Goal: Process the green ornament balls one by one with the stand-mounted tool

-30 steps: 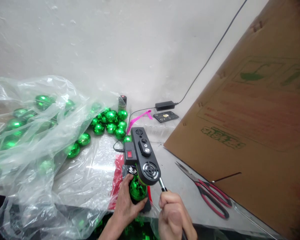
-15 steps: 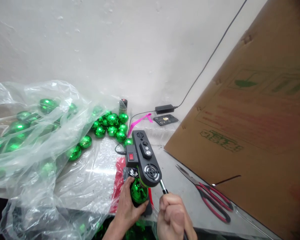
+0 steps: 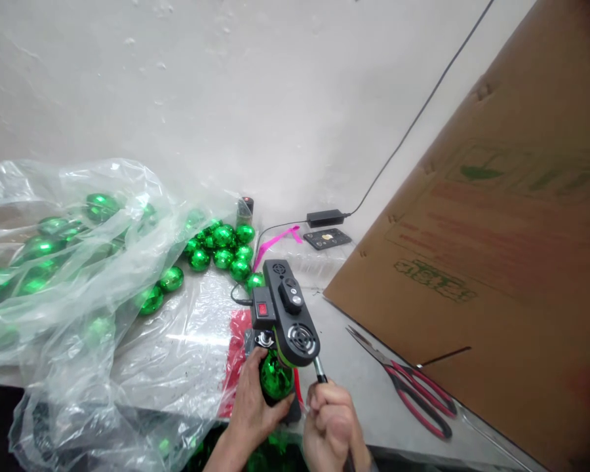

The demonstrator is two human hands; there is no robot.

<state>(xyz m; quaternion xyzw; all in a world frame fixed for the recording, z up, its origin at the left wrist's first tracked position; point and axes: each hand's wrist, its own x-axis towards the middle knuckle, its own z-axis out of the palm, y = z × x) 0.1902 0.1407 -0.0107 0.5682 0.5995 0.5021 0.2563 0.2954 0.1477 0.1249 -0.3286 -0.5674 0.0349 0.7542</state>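
Observation:
My left hand (image 3: 252,408) is wrapped round a shiny green ball ornament (image 3: 276,377), thumb and fingers on its sides. The ball sits beneath the front end of a small black machine (image 3: 291,314) with round vents, buttons and a red switch. My right hand (image 3: 333,419) is closed round the dark grip of a lever (image 3: 320,372) with a metal shaft that comes out below the machine. Where the machine's underside meets the ball is hidden from me.
Clear plastic sheeting (image 3: 142,367) covers the left side over several green balls (image 3: 223,236). Scissors (image 3: 413,387) lie to the right beside a large cardboard box (image 3: 496,249). Behind are a black power adapter (image 3: 325,217), a phone-like dark slab (image 3: 327,239) and pink ribbon (image 3: 275,242).
The right hand has shifted slightly left with the lever. The left hand still holds the ball under the machine. The whole view has moved a little.

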